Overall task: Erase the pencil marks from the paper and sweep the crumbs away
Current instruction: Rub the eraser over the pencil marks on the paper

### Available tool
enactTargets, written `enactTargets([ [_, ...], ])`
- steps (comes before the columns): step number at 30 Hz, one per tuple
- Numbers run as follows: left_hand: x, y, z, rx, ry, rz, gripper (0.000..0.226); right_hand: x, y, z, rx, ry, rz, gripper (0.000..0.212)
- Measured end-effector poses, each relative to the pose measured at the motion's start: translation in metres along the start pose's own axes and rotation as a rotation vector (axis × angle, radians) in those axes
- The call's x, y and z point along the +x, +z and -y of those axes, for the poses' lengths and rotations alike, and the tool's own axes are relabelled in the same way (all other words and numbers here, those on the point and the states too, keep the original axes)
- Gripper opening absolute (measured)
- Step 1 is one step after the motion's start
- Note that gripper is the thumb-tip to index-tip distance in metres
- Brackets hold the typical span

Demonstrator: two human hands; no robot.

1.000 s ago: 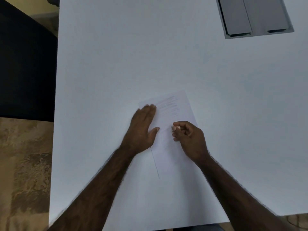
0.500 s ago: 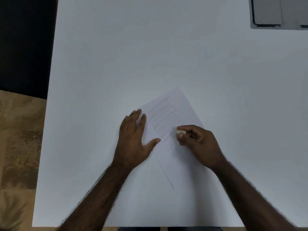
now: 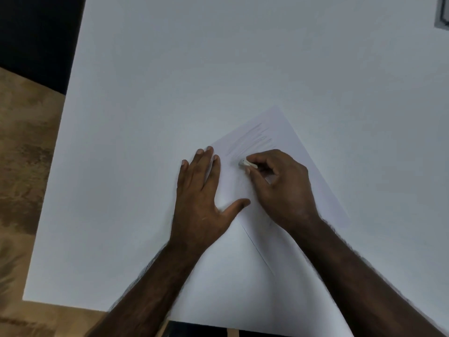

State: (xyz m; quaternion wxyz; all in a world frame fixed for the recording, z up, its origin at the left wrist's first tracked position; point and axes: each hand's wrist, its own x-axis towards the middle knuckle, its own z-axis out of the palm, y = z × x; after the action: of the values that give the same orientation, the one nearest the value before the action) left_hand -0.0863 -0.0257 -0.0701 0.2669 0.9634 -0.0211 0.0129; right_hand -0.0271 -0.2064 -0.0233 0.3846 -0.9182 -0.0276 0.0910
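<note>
A white sheet of paper (image 3: pixel 286 132) lies at an angle on the white table (image 3: pixel 218 69), with faint grey pencil marks (image 3: pixel 250 139) across its upper part. My left hand (image 3: pixel 201 198) lies flat with straight fingers on the sheet's left edge and presses it down. My right hand (image 3: pixel 279 188) pinches a small white eraser (image 3: pixel 246 163) between thumb and fingers, its tip on the paper just below the pencil marks. Any crumbs are too small to make out.
A grey metal cable hatch (image 3: pixel 443 18) is set into the table at the far right corner. The table's left edge borders a brown floor (image 3: pixel 21 166) and a dark area at the upper left. The near table edge runs just below my forearms.
The sheet now lies turned further clockwise. My right hand with the eraser has moved up the sheet, closer to my left fingers, to the lower edge of the pencil marks. My left hand stays flat on the paper.
</note>
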Motion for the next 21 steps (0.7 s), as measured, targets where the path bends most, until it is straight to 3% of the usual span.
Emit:
enactTargets([
  [12, 0.001, 0.001, -0.002, -0.014, -0.023, 0.039, 0.109, 0.006, 0.033, 0.002, -0.211, -0.245, 0.012, 0.017],
  [18, 0.002, -0.002, -0.008, -0.005, -0.044, 0.058, 0.116, 0.032, 0.014, -0.012, -0.216, -0.14, -0.199, 0.01],
  [21, 0.004, -0.001, -0.009, -0.007, -0.06, 0.045, 0.112, 0.024, 0.022, -0.007, -0.197, -0.17, -0.166, 0.009],
])
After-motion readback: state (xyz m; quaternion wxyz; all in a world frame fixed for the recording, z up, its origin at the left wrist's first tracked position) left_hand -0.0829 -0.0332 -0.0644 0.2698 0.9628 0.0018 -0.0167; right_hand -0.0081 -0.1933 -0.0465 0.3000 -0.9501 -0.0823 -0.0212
